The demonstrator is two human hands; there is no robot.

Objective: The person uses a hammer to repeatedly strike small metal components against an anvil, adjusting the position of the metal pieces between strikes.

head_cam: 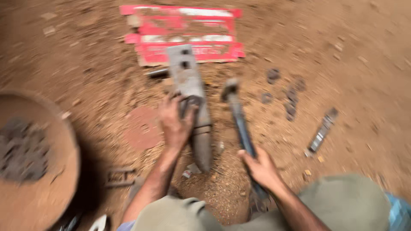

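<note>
Right, I'm looking straight down at bare reddish dirt, and the whole view is smeared with motion blur, so fine detail is lost. The left hand [174, 122] sits in the middle of the scene, fingers curled over a small dark ring-shaped piece [191, 102] that rests on a long grey metal bar [190, 100]; the hand looks clamped on that piece, though the blur keeps me from seeing the fingertips clearly. The bar lies on the ground running from far to near, its far end flat with two dark holes, its near end rounded and darker. Just right of it, the right hand [260, 167] is wrapped tight around the handle of a hammer [239, 117], gripping near the handle's near end, with the head pointing far and sitting close beside the bar. Beyond the bar's far end lies a flattened red and white cardboard piece [184, 34]. Left of the left hand a flat reddish disc [143, 127] rests on the dirt. To the right, well apart from the hammer, a few small dark metal bits [291, 96] are scattered, and farther right lies a narrow grey strip [323, 129]. At the far left edge sits a big round brown pan [51, 188] with dark scraps inside.
</note>
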